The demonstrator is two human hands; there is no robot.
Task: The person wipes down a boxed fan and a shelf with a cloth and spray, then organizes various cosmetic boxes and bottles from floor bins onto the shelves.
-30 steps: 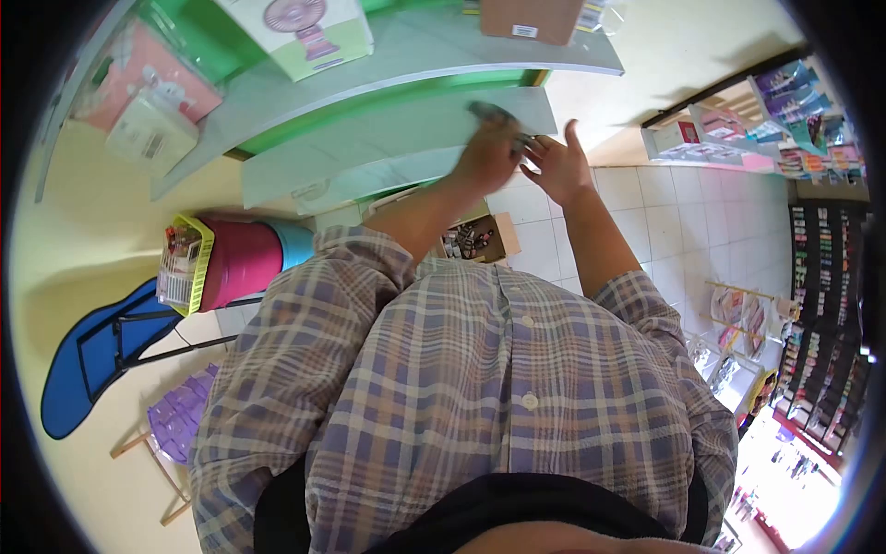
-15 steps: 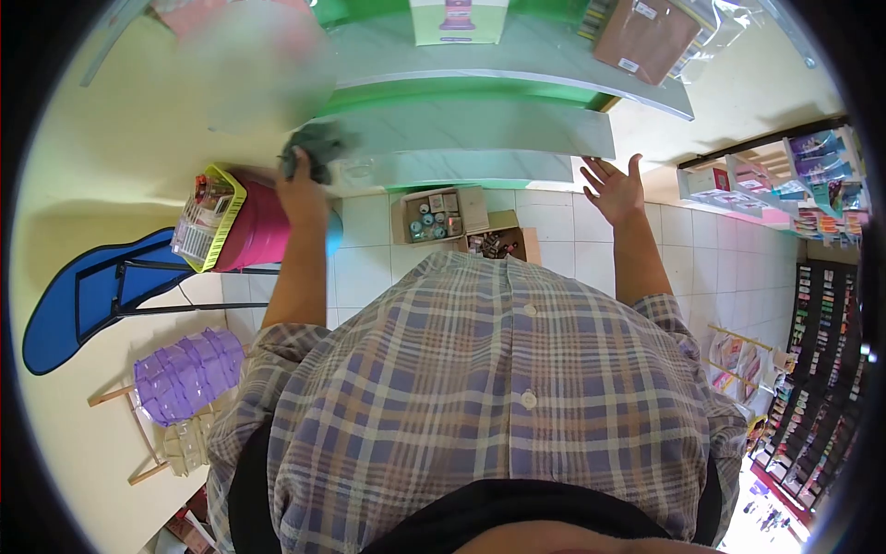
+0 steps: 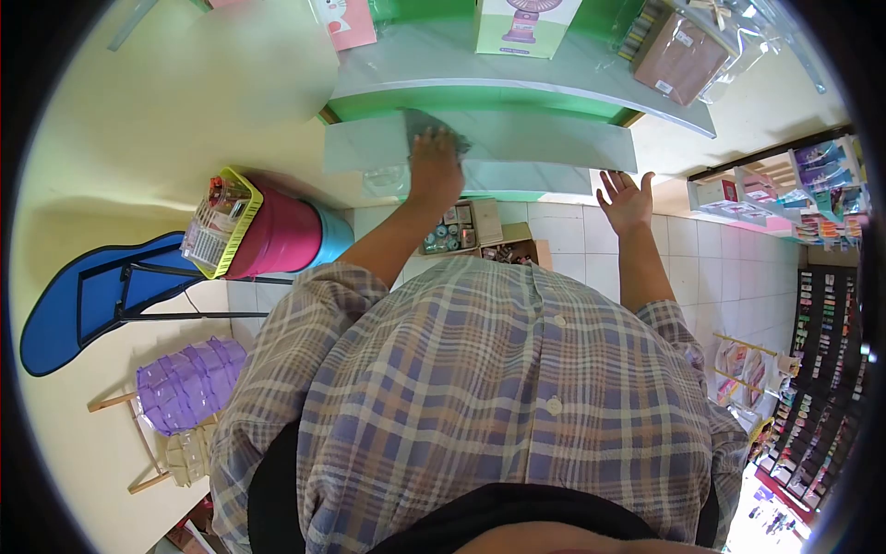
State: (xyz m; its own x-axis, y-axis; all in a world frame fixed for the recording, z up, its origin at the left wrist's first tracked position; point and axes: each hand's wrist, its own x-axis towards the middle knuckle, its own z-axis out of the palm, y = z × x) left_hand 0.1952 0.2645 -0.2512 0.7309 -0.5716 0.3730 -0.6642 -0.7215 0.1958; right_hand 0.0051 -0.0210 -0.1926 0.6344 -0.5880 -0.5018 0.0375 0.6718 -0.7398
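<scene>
My left hand point(image 3: 434, 171) presses a dark grey cloth point(image 3: 417, 122) onto the grey marbled shelf board point(image 3: 544, 138), left of its middle. Part of the cloth spreads out beyond the fingers and a corner sticks up at the back. By the board's right end is my right hand point(image 3: 628, 205), palm turned up and fingers apart, its fingertips right at the front edge. It holds nothing.
A higher shelf point(image 3: 415, 65) carries a fan box point(image 3: 526, 26) and a brown packet point(image 3: 681, 60). Below are cardboard boxes point(image 3: 486, 222) with small goods. Stacked baskets point(image 3: 277, 226) and a folded blue chair point(image 3: 101, 295) stand at left; stocked racks point(image 3: 826, 369) at right.
My left hand has moved right from the shelf's left end with the cloth, which now lies flatter on the board. My right hand stays by the right end, fingers still apart.
</scene>
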